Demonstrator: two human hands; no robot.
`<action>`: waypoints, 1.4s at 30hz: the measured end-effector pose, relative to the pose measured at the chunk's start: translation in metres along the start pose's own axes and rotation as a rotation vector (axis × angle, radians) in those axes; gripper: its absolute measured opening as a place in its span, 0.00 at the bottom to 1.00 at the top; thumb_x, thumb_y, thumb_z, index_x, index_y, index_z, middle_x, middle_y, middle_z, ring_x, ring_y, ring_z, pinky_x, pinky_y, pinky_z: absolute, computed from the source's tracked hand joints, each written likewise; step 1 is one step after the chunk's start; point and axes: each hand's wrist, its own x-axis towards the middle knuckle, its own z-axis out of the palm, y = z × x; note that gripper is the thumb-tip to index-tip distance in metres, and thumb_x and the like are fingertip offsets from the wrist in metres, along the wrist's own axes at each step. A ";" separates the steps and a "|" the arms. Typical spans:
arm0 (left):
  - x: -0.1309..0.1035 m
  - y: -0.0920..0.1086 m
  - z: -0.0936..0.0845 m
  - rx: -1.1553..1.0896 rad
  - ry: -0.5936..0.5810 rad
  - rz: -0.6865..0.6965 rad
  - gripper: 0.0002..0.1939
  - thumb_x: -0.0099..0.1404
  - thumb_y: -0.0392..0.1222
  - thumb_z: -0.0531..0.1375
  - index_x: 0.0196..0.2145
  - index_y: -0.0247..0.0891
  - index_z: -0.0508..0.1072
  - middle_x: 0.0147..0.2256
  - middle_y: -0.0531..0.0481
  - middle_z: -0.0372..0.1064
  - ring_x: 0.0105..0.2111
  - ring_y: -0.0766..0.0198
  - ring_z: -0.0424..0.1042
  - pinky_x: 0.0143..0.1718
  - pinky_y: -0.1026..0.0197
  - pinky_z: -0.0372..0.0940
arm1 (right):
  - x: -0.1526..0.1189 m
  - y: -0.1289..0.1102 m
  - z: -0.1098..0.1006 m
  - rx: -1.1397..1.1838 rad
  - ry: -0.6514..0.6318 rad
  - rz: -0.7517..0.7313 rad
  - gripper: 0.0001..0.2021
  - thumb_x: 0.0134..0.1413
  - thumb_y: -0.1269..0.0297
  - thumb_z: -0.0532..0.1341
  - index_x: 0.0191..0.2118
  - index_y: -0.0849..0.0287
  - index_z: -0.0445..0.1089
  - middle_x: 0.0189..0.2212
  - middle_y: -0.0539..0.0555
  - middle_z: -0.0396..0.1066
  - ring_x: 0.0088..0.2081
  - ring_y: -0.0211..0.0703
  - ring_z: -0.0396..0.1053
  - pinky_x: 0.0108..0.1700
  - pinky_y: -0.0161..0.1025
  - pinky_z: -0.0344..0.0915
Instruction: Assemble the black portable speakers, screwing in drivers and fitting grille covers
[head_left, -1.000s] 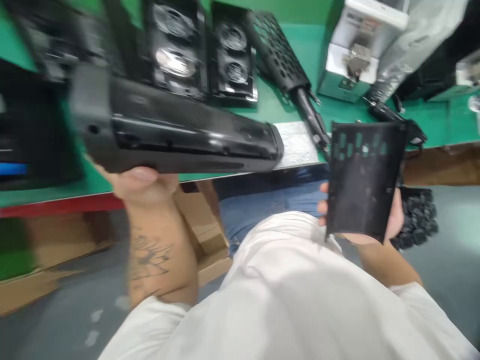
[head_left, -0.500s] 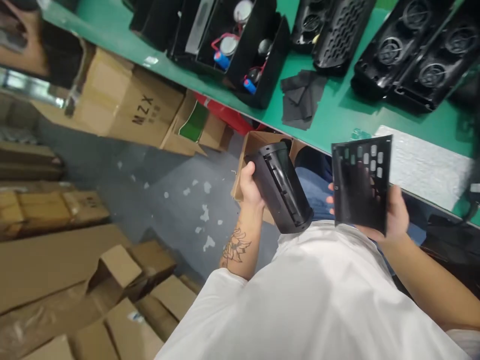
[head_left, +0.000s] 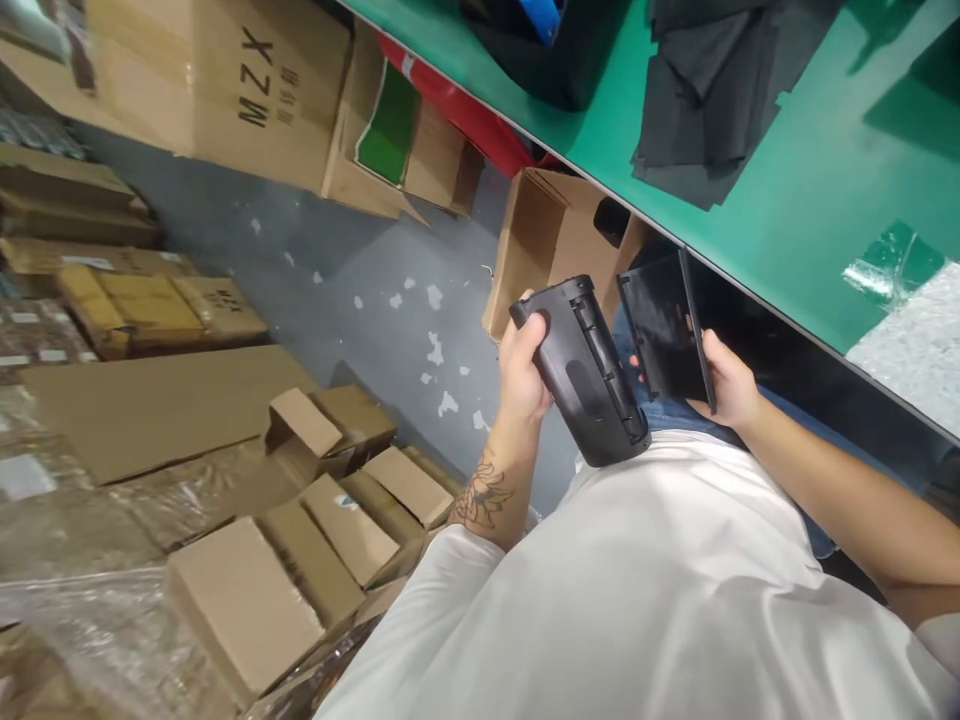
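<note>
My left hand (head_left: 525, 365) is wrapped round a long black plastic housing (head_left: 581, 380), thumb on its near face and an open slotted side facing right. My right hand (head_left: 727, 380) grips a thin black panel (head_left: 664, 325) by its right edge, with fingertips showing at the panel's left side. Housing and panel are held side by side in front of my white shirt, a small gap between them. Behind them, an open cardboard box (head_left: 525, 235) stands below the table edge with a small black item (head_left: 612, 220) inside.
On the green table (head_left: 802, 240) lie black sheets (head_left: 697, 110), a black case (head_left: 555, 60) and a whitish foam sheet (head_left: 915, 340). Several cardboard boxes (head_left: 247, 600) fill the lower left, and a carton marked MZX (head_left: 217, 90) stands at the upper left.
The view has shifted, showing less of the table and more boxes. The panel has turned more edge-on and come nearer the housing. Both hands keep their holds.
</note>
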 end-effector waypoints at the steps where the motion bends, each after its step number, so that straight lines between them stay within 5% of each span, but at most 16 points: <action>1: 0.001 0.000 0.003 0.005 -0.011 0.006 0.35 0.45 0.67 0.81 0.41 0.41 0.80 0.45 0.48 0.84 0.53 0.48 0.84 0.52 0.55 0.79 | 0.000 -0.001 0.001 0.013 0.017 0.009 0.30 0.79 0.49 0.55 0.74 0.63 0.61 0.51 0.61 0.68 0.58 0.52 0.72 0.64 0.50 0.76; 6: 0.008 -0.003 0.016 0.067 -0.094 0.030 0.33 0.50 0.72 0.76 0.40 0.42 0.81 0.38 0.47 0.82 0.61 0.41 0.80 0.57 0.50 0.79 | -0.005 -0.003 0.006 0.068 0.091 0.061 0.27 0.86 0.56 0.42 0.77 0.59 0.60 0.51 0.60 0.68 0.54 0.48 0.74 0.62 0.50 0.76; 18: 0.002 -0.007 0.025 0.074 -0.170 0.020 0.36 0.49 0.72 0.78 0.42 0.40 0.81 0.39 0.46 0.82 0.64 0.39 0.78 0.59 0.49 0.79 | -0.013 0.008 0.004 0.047 0.152 0.017 0.27 0.88 0.61 0.40 0.78 0.58 0.64 0.50 0.57 0.69 0.55 0.44 0.73 0.64 0.46 0.75; 26: -0.002 -0.007 0.028 0.099 -0.190 0.016 0.37 0.50 0.73 0.78 0.43 0.41 0.81 0.41 0.45 0.83 0.63 0.40 0.79 0.60 0.48 0.78 | -0.015 0.017 -0.002 -0.018 0.074 -0.093 0.24 0.86 0.60 0.45 0.74 0.56 0.66 0.58 0.55 0.66 0.61 0.45 0.70 0.68 0.44 0.74; 30: -0.007 -0.004 0.033 0.134 -0.194 0.058 0.36 0.49 0.73 0.78 0.42 0.42 0.81 0.41 0.47 0.82 0.59 0.43 0.81 0.61 0.49 0.77 | -0.012 0.024 -0.010 -0.079 -0.008 -0.179 0.28 0.82 0.51 0.52 0.77 0.58 0.60 0.64 0.55 0.62 0.68 0.49 0.64 0.71 0.46 0.72; 34: -0.008 -0.004 0.040 0.204 -0.161 0.136 0.35 0.50 0.69 0.81 0.44 0.43 0.80 0.42 0.50 0.80 0.56 0.45 0.82 0.62 0.49 0.76 | -0.007 0.030 -0.012 -0.143 -0.083 -0.249 0.49 0.74 0.32 0.62 0.83 0.61 0.49 0.70 0.56 0.54 0.75 0.51 0.53 0.81 0.47 0.60; 38: -0.003 -0.009 0.040 0.269 -0.149 0.128 0.42 0.48 0.69 0.81 0.54 0.46 0.80 0.55 0.47 0.80 0.65 0.43 0.76 0.67 0.47 0.72 | -0.003 0.034 -0.013 -0.210 -0.094 -0.312 0.61 0.70 0.21 0.65 0.85 0.63 0.42 0.76 0.52 0.38 0.79 0.46 0.39 0.86 0.40 0.42; 42: -0.001 -0.011 0.037 0.363 -0.172 0.141 0.47 0.52 0.73 0.78 0.62 0.47 0.78 0.62 0.44 0.77 0.71 0.40 0.69 0.72 0.44 0.68 | -0.001 0.036 -0.015 -0.290 -0.078 -0.356 0.63 0.71 0.19 0.63 0.87 0.62 0.39 0.76 0.50 0.33 0.80 0.44 0.36 0.87 0.38 0.38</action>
